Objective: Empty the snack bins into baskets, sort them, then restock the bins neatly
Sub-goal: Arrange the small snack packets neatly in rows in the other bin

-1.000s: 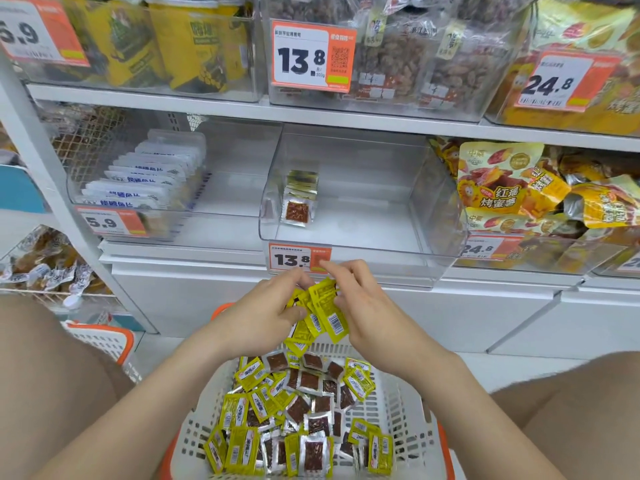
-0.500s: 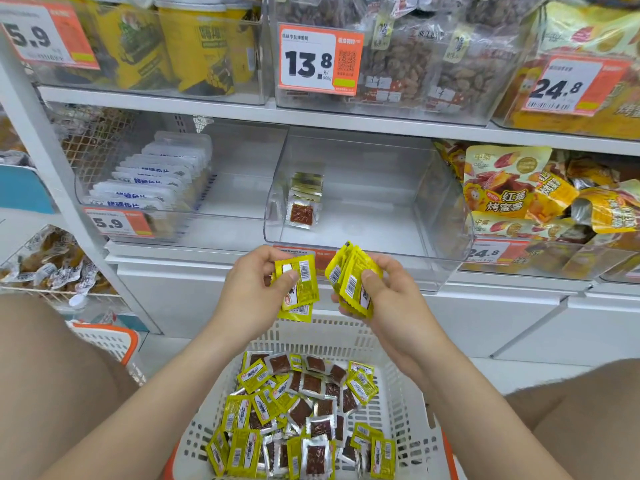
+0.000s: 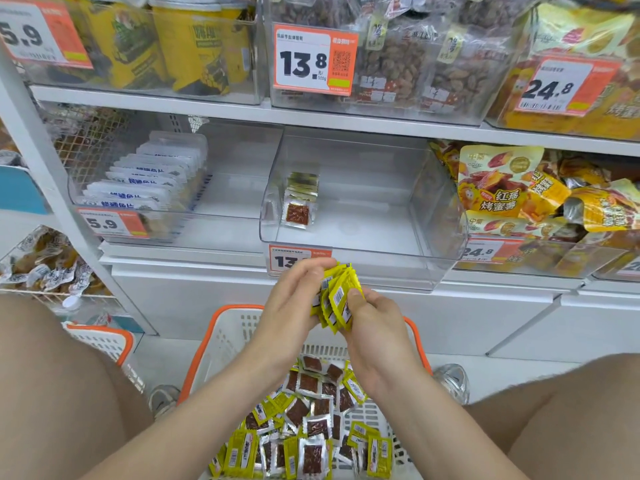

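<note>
I pinch a stack of yellow packets (image 3: 337, 297) between my left hand (image 3: 294, 303) and right hand (image 3: 375, 327), squaring them for the near-empty clear bin (image 3: 363, 216) beyond the basket (image 3: 225, 327).

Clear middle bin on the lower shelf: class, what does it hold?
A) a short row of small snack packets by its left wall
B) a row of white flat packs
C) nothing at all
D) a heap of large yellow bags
A: the clear middle bin holds only a short row of small snack packets, standing near its left wall.
</note>
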`<action>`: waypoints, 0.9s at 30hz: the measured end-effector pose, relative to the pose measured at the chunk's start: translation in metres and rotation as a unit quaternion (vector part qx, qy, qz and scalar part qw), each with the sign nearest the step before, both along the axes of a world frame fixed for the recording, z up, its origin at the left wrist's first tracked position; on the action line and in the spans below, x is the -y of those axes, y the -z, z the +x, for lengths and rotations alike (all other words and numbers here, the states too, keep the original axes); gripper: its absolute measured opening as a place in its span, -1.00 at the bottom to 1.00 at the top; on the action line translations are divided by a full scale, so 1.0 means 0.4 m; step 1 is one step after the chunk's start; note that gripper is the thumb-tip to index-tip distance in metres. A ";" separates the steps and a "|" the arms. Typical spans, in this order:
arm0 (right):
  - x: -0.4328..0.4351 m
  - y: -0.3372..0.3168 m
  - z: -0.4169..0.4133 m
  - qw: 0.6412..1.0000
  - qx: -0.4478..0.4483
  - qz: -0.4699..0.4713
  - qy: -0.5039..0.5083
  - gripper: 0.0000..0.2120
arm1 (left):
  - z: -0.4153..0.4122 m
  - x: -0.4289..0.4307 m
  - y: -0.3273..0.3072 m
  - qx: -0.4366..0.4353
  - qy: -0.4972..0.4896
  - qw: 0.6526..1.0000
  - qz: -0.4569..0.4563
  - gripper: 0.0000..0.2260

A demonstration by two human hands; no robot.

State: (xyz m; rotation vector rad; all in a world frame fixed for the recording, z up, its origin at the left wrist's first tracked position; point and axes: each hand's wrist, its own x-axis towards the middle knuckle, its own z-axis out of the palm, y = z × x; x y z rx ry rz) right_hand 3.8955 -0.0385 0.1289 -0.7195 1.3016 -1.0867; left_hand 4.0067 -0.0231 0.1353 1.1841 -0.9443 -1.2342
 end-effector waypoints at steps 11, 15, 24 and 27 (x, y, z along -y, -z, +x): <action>0.029 -0.022 -0.036 0.994 0.020 0.054 -0.094 -0.78 | 0.018 0.021 0.024 -0.158 -0.078 0.981 0.086 -0.70; 0.037 -0.029 -0.051 0.991 -0.057 0.014 -0.116 -0.72 | 0.043 0.030 0.017 -0.204 -0.056 0.972 0.099 -0.69; 0.020 -0.079 -0.052 0.989 0.060 -0.135 0.030 -0.44 | 0.054 0.019 -0.006 -0.143 -0.138 0.980 0.020 -0.70; -0.023 -0.095 -0.015 0.987 0.105 -0.103 -0.057 -0.66 | 0.046 0.015 -0.018 -0.098 -0.156 0.983 -0.024 -0.72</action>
